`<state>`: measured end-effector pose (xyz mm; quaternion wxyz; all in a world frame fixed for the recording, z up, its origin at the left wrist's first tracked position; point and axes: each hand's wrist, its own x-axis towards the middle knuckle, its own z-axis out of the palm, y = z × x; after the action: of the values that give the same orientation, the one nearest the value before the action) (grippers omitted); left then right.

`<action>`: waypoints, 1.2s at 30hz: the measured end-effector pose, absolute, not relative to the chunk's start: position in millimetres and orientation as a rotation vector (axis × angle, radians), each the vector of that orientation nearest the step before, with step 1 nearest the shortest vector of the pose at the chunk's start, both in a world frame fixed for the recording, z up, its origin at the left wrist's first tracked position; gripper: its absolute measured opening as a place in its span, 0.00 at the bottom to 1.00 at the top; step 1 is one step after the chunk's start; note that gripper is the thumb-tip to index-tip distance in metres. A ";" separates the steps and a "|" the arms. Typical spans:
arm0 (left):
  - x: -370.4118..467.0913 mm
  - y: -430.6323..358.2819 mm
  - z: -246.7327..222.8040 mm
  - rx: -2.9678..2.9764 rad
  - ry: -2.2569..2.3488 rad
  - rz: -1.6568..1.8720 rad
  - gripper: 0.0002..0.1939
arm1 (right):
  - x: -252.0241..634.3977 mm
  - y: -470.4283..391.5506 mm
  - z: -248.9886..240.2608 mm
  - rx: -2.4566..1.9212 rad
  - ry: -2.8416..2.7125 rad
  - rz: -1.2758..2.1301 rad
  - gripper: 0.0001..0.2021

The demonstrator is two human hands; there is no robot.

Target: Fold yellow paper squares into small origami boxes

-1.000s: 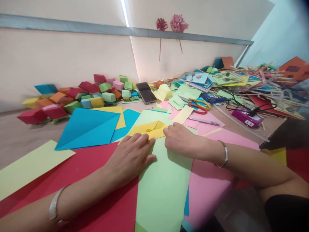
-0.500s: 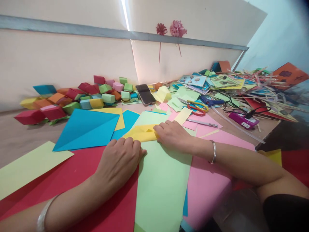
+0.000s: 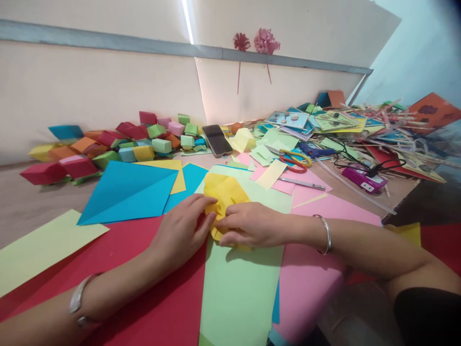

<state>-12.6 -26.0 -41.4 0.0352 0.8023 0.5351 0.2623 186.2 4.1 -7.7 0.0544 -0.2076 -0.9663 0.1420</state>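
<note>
A creased piece of yellow paper [image 3: 225, 188] is held between both hands, raised a little over the light green sheet [image 3: 241, 288]. My left hand [image 3: 185, 226] pinches its left edge between thumb and fingers. On the right side, my right hand [image 3: 247, 223] has its fingers closed on the lower part of the same paper, hiding some of its folds. A red sheet [image 3: 158, 293] lies under my left forearm, and a pink sheet [image 3: 309, 283] is below my right forearm.
A blue folded sheet [image 3: 129, 192] lies left of the hands. Behind are folded paper boxes [image 3: 108, 139], a phone [image 3: 217, 141], scissors [image 3: 295, 161] and a cutter knife [image 3: 302, 183]. A purple power socket [image 3: 363, 179] and heaped paper crafts [image 3: 334, 120] are at the right.
The yellow paper has gone from a flat folded strip to a raised, partly opened shape. Both hands have turned and now grip its sides, with my right hand lower than before.
</note>
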 end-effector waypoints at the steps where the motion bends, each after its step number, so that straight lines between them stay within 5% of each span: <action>1: -12.7 -24.5 -41.6 2.432 1.639 0.850 0.16 | 188.1 6.7 -9.2 -0.577 -2.851 0.418 0.15; 11: -11.9 -19.6 -25.4 1.734 1.582 1.239 0.11 | 208.7 32.4 -3.1 -0.130 -2.277 0.399 0.15; 21: -12.8 -18.8 -20.7 1.365 1.506 1.083 0.11 | 209.3 47.9 -2.8 -0.436 -2.744 -0.108 0.20; 27: -13.5 -14.3 -26.0 1.780 1.481 1.049 0.19 | 205.4 45.0 -3.3 -0.423 -2.946 -0.137 0.16; 31: -16.4 -16.8 -27.7 2.453 1.566 1.069 0.13 | 203.0 42.1 -8.9 -0.466 -3.029 0.072 0.10; 36: -10.9 -32.0 -24.7 2.799 1.424 0.795 0.19 | 199.5 41.3 -18.0 -0.618 -2.915 0.332 0.06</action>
<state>-10.9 -32.0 -24.7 -0.0491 0.8630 0.4391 0.2451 199.5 41.3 -18.0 0.0718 -0.2056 -0.9697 0.1104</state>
